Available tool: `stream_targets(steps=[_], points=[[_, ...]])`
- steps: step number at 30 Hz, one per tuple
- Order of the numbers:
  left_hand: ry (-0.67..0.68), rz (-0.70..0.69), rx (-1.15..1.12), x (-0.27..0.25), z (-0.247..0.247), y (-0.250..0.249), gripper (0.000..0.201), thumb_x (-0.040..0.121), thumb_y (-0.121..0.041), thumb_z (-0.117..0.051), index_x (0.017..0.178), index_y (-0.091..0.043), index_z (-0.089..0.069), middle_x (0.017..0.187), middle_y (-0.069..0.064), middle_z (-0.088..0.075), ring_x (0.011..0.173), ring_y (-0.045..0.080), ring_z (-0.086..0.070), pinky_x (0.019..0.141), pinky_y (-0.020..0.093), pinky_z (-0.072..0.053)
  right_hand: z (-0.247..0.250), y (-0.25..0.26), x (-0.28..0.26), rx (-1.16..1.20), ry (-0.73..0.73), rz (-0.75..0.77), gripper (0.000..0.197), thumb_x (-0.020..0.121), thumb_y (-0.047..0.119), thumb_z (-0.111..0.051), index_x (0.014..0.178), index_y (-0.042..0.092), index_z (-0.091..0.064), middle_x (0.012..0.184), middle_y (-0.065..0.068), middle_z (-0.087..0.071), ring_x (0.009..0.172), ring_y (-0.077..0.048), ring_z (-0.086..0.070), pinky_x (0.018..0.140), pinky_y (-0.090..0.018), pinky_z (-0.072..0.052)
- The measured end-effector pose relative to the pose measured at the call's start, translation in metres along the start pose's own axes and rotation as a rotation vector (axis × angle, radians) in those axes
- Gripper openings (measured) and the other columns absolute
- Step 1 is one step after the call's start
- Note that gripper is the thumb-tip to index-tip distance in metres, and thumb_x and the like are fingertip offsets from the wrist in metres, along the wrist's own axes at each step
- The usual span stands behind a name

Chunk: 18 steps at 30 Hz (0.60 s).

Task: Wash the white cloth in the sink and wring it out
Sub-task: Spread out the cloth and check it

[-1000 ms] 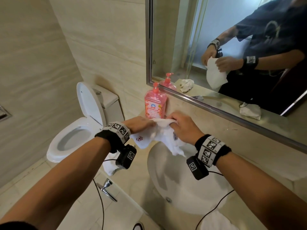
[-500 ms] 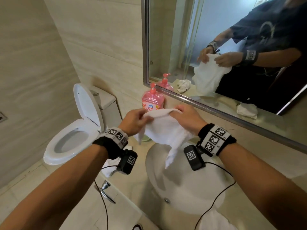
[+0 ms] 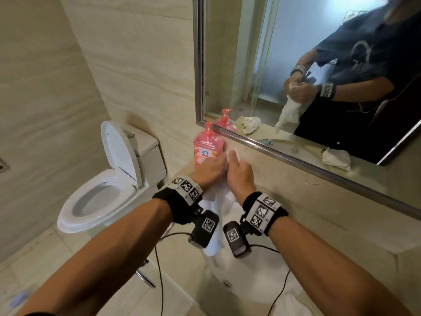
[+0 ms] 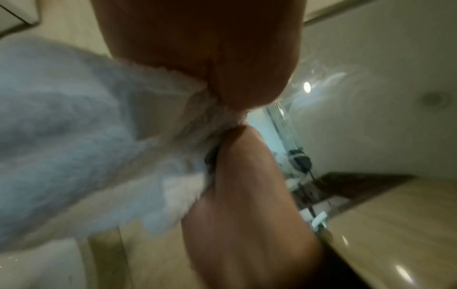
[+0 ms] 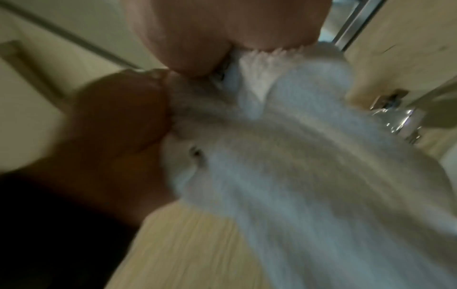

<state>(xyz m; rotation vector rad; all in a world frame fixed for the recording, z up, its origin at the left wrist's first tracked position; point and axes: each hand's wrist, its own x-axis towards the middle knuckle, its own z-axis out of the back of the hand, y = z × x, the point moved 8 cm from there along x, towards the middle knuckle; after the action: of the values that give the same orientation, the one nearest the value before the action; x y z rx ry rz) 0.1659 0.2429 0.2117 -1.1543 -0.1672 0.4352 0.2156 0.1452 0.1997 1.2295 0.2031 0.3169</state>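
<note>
The white cloth [image 3: 217, 201] hangs bunched from both hands above the white sink basin [image 3: 257, 283]. My left hand [image 3: 210, 169] and right hand [image 3: 240, 173] are side by side, knuckles almost touching, each gripping the cloth's upper part. A small tip of cloth sticks out above the fingers. Its lower end dangles between the wrist cameras toward the basin. In the left wrist view the cloth [image 4: 99, 140] bunches out from between the two hands. In the right wrist view the cloth [image 5: 284, 156] spreads down and right, blurred by motion.
A pink soap pump bottle [image 3: 207, 147] stands on the counter just behind my hands. The mirror [image 3: 319, 76] runs along the wall above. An open toilet [image 3: 102, 185] sits to the left. A chrome faucet [image 5: 398, 119] shows right of the cloth. Another white cloth [image 3: 289, 304] lies on the counter's near edge.
My hands have come together from a spread hold. The cloth, stretched wide between them before, is now gathered into one bunch hanging down.
</note>
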Motion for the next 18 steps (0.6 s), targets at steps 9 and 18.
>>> stream_targets(steps=[9,18], points=[[0.194,0.121,-0.463,-0.029,-0.003,-0.007,0.041,0.101,-0.033,-0.046,0.117,0.002,-0.059,0.118,0.024,-0.064,0.099,0.028,-0.064,0.092,0.036,-0.052,0.005,0.016,0.017,-0.235,0.137,0.119,0.055,0.105,0.052,-0.037,0.075,0.014,-0.061,0.079,-0.01,-0.064,0.076,-0.024,-0.061,0.067,-0.032,-0.043],[0.363,-0.098,0.748,-0.025,0.049,0.034,0.01,0.089,-0.023,-0.068,0.091,-0.023,-0.059,0.084,-0.006,-0.061,0.082,0.018,-0.058,0.062,0.021,-0.04,0.008,0.022,0.005,-0.915,0.677,0.506,0.032,0.082,0.044,-0.078,0.103,0.024,-0.065,0.095,0.007,-0.066,0.087,-0.01,-0.062,0.073,-0.024,-0.043]])
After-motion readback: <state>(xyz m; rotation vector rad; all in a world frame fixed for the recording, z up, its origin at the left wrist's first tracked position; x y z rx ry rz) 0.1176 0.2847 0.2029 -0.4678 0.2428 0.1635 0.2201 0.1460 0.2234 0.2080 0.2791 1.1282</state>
